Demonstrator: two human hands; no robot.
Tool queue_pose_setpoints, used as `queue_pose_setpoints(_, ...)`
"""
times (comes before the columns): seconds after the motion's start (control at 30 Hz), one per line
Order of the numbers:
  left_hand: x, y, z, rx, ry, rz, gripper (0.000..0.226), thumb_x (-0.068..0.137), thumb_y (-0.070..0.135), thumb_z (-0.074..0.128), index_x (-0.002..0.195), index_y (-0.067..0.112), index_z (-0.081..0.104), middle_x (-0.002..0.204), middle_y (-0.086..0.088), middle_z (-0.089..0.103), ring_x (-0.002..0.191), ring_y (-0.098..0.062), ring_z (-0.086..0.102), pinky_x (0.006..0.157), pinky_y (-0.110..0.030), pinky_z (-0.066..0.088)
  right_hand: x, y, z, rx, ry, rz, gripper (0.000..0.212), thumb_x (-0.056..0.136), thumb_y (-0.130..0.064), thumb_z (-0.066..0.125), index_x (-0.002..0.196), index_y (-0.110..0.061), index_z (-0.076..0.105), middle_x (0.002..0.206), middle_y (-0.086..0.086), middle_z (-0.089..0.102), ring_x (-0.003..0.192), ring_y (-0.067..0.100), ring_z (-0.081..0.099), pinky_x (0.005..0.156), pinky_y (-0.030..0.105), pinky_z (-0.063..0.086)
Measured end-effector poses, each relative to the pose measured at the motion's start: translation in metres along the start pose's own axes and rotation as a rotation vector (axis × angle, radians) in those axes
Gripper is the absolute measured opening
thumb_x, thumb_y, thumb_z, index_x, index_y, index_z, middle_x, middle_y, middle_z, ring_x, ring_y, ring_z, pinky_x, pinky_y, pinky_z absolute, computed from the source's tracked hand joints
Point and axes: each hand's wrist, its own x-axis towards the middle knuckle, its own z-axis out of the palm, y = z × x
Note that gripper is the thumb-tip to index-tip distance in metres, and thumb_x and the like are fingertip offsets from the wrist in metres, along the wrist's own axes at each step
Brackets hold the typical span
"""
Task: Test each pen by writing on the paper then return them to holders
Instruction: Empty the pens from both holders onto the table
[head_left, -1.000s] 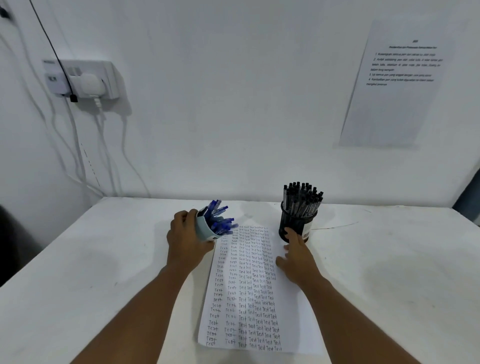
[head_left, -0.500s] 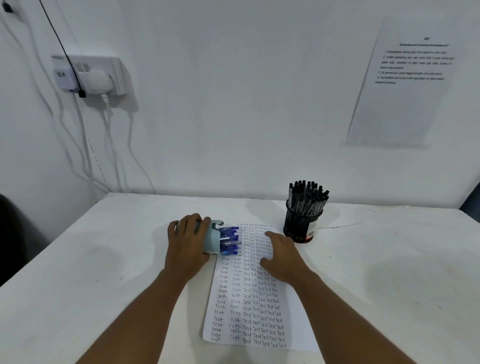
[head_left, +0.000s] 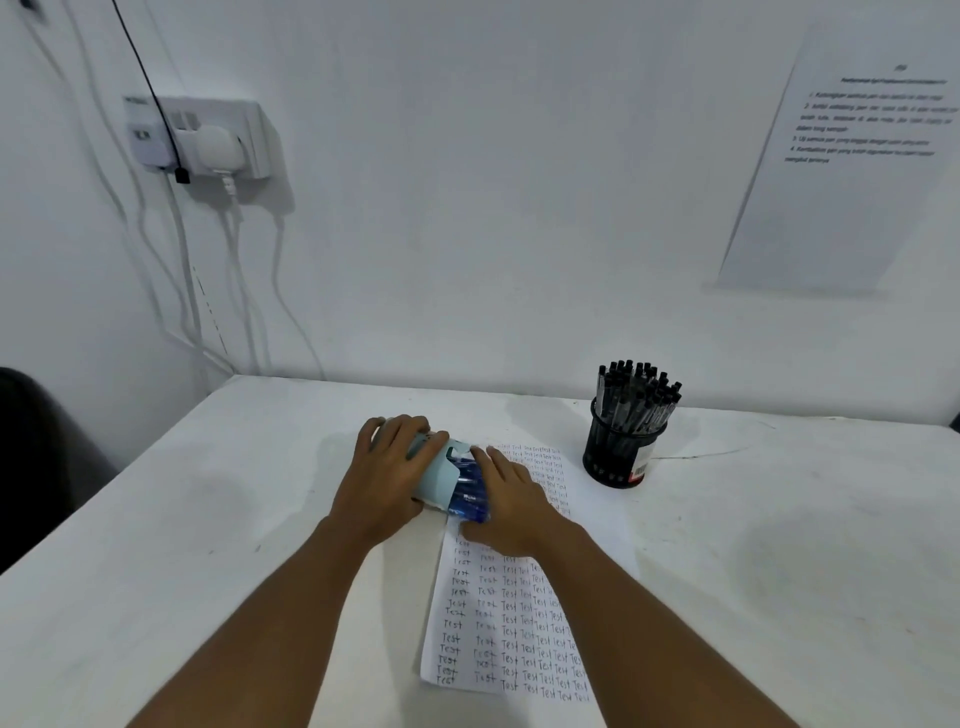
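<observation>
A pale green holder (head_left: 439, 475) lies tipped on its side at the paper's top left corner, its mouth facing right. My left hand (head_left: 387, 480) grips its body. Several blue pens (head_left: 470, 493) stick out of its mouth, and my right hand (head_left: 511, 501) lies over them with fingers fairly straight; whether it grasps any is hidden. The paper (head_left: 511, 623) is covered in columns of the word "Test". A black mesh holder (head_left: 618, 454) full of black pens (head_left: 641, 392) stands upright to the right of the paper.
The white table (head_left: 779, 545) meets the wall just behind the holders. A socket with plugs and hanging cables (head_left: 208, 137) is at the upper left. A printed sheet (head_left: 852, 156) is stuck to the wall at right. Something dark (head_left: 36, 441) sits beside the table's left edge.
My left hand has tipped the green holder from tilted to lying on its side. My right hand has moved left from the black holder across the paper onto the blue pens.
</observation>
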Motion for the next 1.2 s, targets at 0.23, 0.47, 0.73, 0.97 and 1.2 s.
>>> queue_pose_setpoints(0.23,-0.008,-0.008,-0.004,-0.006,0.021,-0.008,0.089,0.045,0.024,0.089,0.125,0.015,0.052,0.119,-0.012,0.056,0.111,-0.03,0.05,0.101,-0.045,0.031,0.007,-0.007,0.016,-0.122,0.099,-0.085,0.077,0.096,-0.053,0.046,0.154,-0.016,0.014,0.151,0.009,0.027,0.138,0.027,0.025,0.112,0.042,0.027)
queue_pose_setpoints(0.47,-0.02,-0.023,-0.01,0.023,0.023,-0.051,0.091,0.046,0.014,0.091,0.127,0.01,0.049,0.12,-0.017,0.054,0.115,-0.034,0.049,0.104,-0.056,0.037,0.005,-0.006,0.024,-0.162,0.069,-0.107,0.062,0.103,-0.044,0.034,0.156,-0.024,0.009,0.149,0.01,0.029,0.133,0.026,0.03,0.111,0.039,0.025)
queue_pose_setpoints(0.73,-0.037,-0.033,-0.008,0.134,0.048,-0.136,0.089,0.048,0.0,0.087,0.127,0.011,0.047,0.123,-0.019,0.056,0.119,-0.04,0.048,0.105,-0.06,0.034,0.004,-0.006,0.021,-0.209,0.018,-0.11,0.06,0.104,-0.042,0.033,0.156,-0.024,0.008,0.152,0.008,0.025,0.135,0.025,0.028,0.114,0.038,0.024)
queue_pose_setpoints(0.97,-0.051,-0.047,-0.012,0.257,0.089,-0.258,0.087,0.041,-0.006,0.085,0.122,0.005,0.055,0.12,-0.021,0.055,0.118,-0.044,0.048,0.104,-0.062,0.033,0.004,-0.008,0.017,-0.247,-0.028,-0.104,0.058,0.104,-0.04,0.035,0.155,-0.023,0.013,0.154,0.009,0.024,0.138,0.026,0.026,0.115,0.039,0.024)
queue_pose_setpoints(1.2,-0.049,-0.047,-0.014,0.139,0.145,-0.557,0.085,0.042,-0.004,0.084,0.122,0.006,0.056,0.117,-0.017,0.056,0.115,-0.039,0.047,0.096,-0.057,0.038,0.003,-0.006,0.011,-0.236,-0.058,-0.069,0.062,0.102,-0.045,0.039,0.155,-0.022,0.015,0.154,0.007,0.024,0.138,0.025,0.026,0.114,0.037,0.025)
